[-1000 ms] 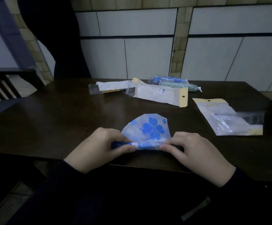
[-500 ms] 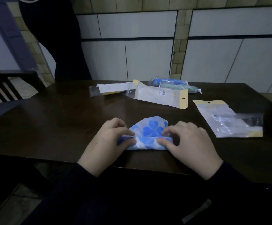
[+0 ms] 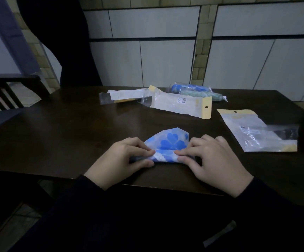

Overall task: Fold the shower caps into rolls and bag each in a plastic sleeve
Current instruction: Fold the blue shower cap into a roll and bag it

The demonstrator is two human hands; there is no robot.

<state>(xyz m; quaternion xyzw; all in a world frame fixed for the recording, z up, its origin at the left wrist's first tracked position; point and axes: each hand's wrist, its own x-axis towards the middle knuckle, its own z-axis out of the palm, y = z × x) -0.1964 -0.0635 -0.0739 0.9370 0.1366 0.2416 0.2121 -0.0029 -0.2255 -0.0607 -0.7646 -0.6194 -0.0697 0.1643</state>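
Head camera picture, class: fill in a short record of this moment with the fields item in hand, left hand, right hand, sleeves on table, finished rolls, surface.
item in hand: shower cap, white with blue clover print, part rolled at its near edge
left hand: pinching the roll's left end
right hand: pinching the roll's right end
sleeves on table: right sleeve; middle sleeve; far-left sleeve
finished rolls: bagged rolls, blue and green, by the far edge
surface: dark wooden table

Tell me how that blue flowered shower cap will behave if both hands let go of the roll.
The shower cap looks like thin, floppy film, so the roll would probably spring loose. Left hand and right hand pin its ends, suggesting it won't hold shape alone. It is likely very light and slippery on the table.
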